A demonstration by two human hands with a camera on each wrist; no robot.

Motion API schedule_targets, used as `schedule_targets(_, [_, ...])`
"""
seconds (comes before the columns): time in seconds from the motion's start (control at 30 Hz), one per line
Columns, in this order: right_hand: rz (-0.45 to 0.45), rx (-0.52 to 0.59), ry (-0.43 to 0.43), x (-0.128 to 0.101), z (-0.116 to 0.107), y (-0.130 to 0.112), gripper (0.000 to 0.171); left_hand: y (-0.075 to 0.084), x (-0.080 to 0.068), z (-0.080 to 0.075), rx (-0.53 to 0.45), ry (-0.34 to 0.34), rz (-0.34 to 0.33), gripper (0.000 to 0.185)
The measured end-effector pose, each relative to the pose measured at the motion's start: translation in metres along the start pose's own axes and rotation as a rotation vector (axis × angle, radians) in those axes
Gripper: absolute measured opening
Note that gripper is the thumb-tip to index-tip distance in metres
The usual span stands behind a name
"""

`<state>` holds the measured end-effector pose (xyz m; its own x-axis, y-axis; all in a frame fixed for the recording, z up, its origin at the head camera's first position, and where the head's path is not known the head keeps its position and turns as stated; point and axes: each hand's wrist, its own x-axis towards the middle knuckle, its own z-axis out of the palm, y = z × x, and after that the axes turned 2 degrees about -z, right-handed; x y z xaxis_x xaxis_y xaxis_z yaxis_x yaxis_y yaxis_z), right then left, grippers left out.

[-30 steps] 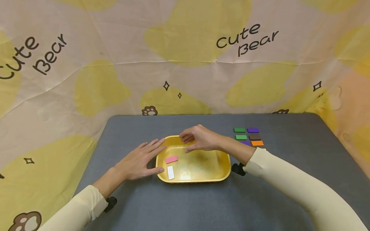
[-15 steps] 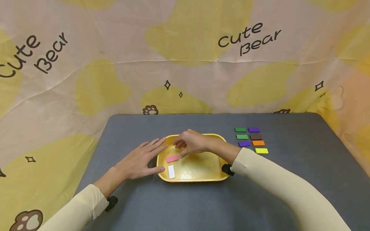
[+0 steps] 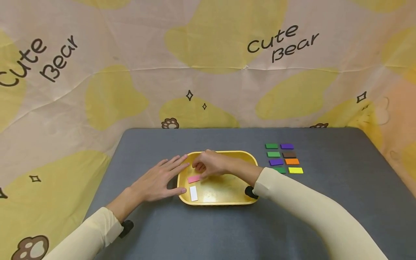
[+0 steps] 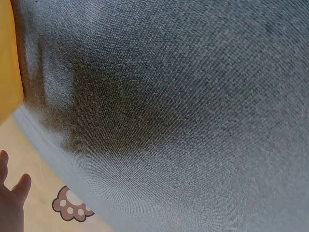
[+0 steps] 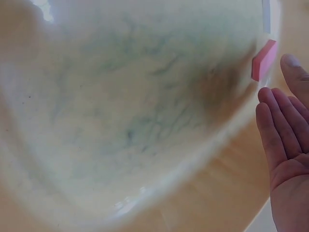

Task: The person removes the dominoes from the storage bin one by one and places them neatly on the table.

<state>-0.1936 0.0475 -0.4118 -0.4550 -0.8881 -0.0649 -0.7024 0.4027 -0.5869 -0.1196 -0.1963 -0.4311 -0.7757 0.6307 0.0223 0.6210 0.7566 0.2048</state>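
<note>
The backdrop cloth [image 3: 208, 72] carries the printed words "Cute Bear" twice: above-left of the tray [image 3: 227, 199], and above-right of it.

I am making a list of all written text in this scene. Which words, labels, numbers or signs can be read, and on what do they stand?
"Cute Bear" is printed on the backdrop cloth, upper right.
"Cute Bear" is printed again on the same cloth at the left edge, with the first letter partly cut off.
The yellow tray, the coloured tiles and the grey table bear no readable text.
</note>
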Motion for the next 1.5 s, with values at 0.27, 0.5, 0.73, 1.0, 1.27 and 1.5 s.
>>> schedule_targets(0.27, [-0.006,0.004,-0.033,0.0,0.0044,0.0041,0.039,0.002,0.0011,-0.0006,-0.012,0.004,0.011,0.083])
schedule_targets(0.5, [-0.008,-0.056,-0.057,0.0016,0.0059,0.0048,0.039,0.0023,0.0006,-0.001,-0.006,0.017,0.023,0.083])
schedule_targets(0.73, [-0.062,-0.111,-0.039,0.004,0.0089,0.0077,0.029,0.0021,0.0001,-0.0014,-0.01,0.016,0.018,0.083])
schedule_targets(1.0, [-0.078,-0.121,-0.006,0.0051,0.0107,0.0093,0.021,0.0015,-0.0001,-0.0005,-0.014,0.017,0.02,0.083])
schedule_targets(1.27, [-0.055,-0.116,0.0,0.0038,0.0101,0.0064,0.02,0.0005,-0.0002,0.0003,-0.018,0.009,0.007,0.083])
schedule_targets(1.5, [-0.036,-0.14,0.021,0.0018,0.004,0.0019,0.022,-0.0005,-0.0005,-0.0002,-0.013,0.008,0.008,0.083])
